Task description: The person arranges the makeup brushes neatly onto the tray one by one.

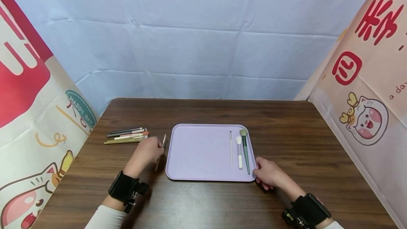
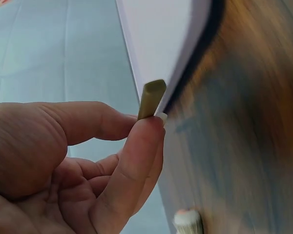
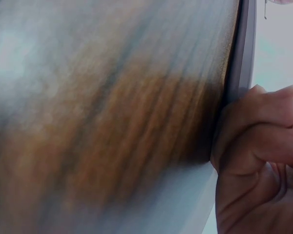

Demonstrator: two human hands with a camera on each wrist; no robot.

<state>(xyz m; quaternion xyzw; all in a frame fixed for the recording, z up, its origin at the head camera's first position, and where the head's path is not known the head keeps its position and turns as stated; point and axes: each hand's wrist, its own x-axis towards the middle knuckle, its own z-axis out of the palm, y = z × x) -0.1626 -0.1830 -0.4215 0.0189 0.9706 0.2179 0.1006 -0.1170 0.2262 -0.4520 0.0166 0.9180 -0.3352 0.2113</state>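
Note:
Between thumb and fingertips my left hand [image 1: 148, 150] pinches a slim olive makeup brush [image 2: 150, 100], above the table just left of the lavender tray [image 1: 203, 151]. In the head view the hand hides the brush's middle. My right hand [image 1: 268, 173] holds the tray's near right corner, its fingers bent against the rim in the right wrist view. Lying side by side on the tray's right part are a thin brush [image 1: 231, 153], a white-tipped brush [image 1: 240, 154] and a green-handled brush [image 1: 246, 153].
Several more makeup brushes [image 1: 127, 136] lie bunched at the left of the wooden table [image 1: 197, 204]. A pale blue cloth [image 1: 190, 45] hangs behind, and printed cloths [image 1: 359, 91] stand along both sides.

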